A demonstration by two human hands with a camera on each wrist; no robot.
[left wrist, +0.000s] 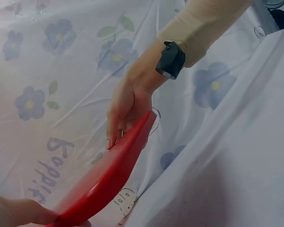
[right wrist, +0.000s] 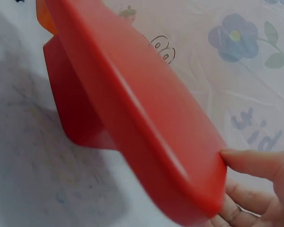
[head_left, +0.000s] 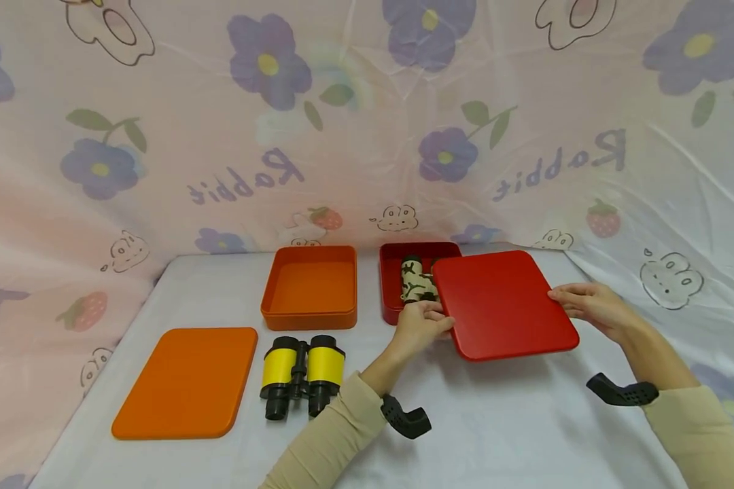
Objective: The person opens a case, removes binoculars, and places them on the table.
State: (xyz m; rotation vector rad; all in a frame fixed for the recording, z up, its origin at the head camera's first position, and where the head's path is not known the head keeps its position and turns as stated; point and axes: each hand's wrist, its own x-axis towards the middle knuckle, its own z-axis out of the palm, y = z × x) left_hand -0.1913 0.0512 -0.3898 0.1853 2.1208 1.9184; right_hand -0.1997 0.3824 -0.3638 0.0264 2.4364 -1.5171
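Both hands hold a red square lid [head_left: 504, 305] by opposite edges, raised above the table. My left hand [head_left: 421, 327] pinches its left edge, and my right hand [head_left: 596, 307] pinches the right edge between thumb and fingers. In the right wrist view the right hand [right wrist: 260, 189] has its thumb on top of the lid [right wrist: 165, 118] and fingers beneath. Behind and left of the lid stands a red box [head_left: 393, 285], partly covered from view by it. Inside lie camouflage-patterned binoculars [head_left: 412, 280], their right part hidden by the lid.
An orange open box [head_left: 308, 319] stands left of the red one. Yellow and black binoculars [head_left: 325, 367] lie in front of it, close to the left forearm. An orange lid [head_left: 186, 384] lies flat at the left. A patterned cloth [head_left: 355, 122] hangs behind the table.
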